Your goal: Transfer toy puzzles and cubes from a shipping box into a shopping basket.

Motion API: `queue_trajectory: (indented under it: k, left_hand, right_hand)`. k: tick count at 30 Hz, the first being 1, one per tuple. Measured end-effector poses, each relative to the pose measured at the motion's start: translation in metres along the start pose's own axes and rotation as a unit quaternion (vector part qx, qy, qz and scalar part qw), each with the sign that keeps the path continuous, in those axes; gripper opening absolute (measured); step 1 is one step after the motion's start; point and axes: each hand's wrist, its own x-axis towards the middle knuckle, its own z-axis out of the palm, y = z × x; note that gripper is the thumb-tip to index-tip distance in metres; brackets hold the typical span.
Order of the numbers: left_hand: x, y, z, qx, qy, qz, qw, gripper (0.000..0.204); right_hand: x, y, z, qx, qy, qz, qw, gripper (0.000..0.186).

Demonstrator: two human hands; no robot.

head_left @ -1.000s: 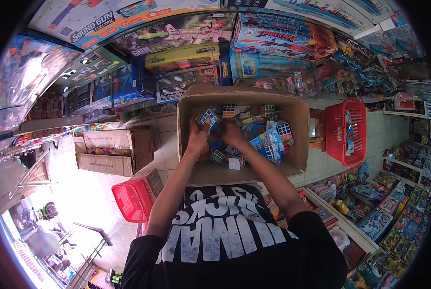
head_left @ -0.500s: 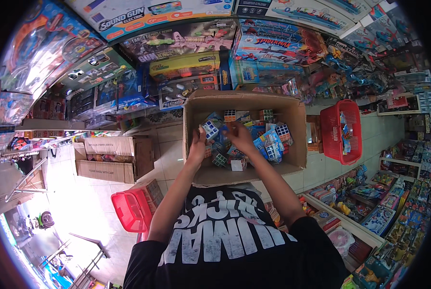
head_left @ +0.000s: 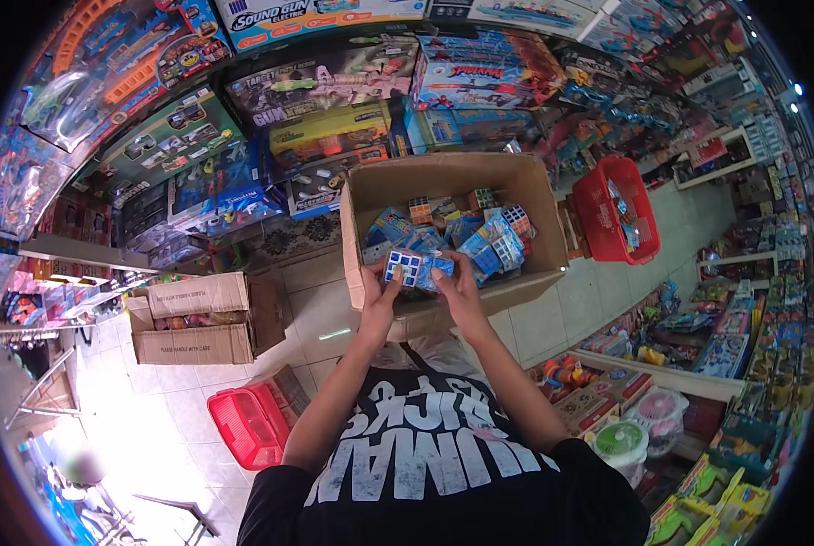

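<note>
Above the near side of a large open cardboard box, I hold a puzzle cube with white faces and blue lines. My left hand grips the cube from the left, thumb on its face. Fingers of my right hand pinch a blue printed wrapper right beside the cube; whether the two are joined I cannot tell. Inside the box lie more puzzle cubes, among them an orange-and-white one and a green-and-red one, mixed with blue packets.
To the right stands a red plastic basket with packets inside. A smaller open carton and another red basket sit on the tiled floor at left. Boxed toys line the far side; shelves of toys run along the right.
Both hands have drawn back toward me with the cube, from inside the box to its near side. My right hand now holds the blue wrapper against the cube. The view has shifted slightly.
</note>
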Motion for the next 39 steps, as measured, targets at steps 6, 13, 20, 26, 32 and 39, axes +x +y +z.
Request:
queue_trajectory:
  k: [6,13,20,26,32,39]
  left_hand:
    - [-0.038,0.022,0.017,-0.020,-0.125,0.038,0.991,0.041]
    - [-0.054,0.006,0.039,0.071,-0.184,-0.004,0.980,0.057]
    - [-0.063,-0.021,0.094,0.174,-0.184,0.052,0.966,0.053]
    - [-0.072,-0.051,0.172,0.156,-0.262,-0.041,0.951,0.047]
    - [-0.091,-0.074,0.264,0.202,-0.284,0.002,0.937,0.052]
    - [-0.107,-0.095,0.350,0.160,-0.359,-0.006,0.920,0.093]
  right_hand:
    - [-0.037,-0.003,-0.020,0.053,0.039,-0.051,0.997,0.065]
    - [-0.075,-0.022,-0.051,-0.026,0.012,-0.089,0.996,0.056]
    - [-0.093,0.005,-0.112,-0.055,0.052,-0.081,0.994,0.057]
    - [-0.113,0.026,-0.182,0.052,0.155,-0.134,0.977,0.063]
    - [-0.146,0.018,-0.263,0.088,0.163,-0.075,0.980,0.060]
    - [-0.177,0.014,-0.341,0.080,0.116,-0.098,0.985,0.055]
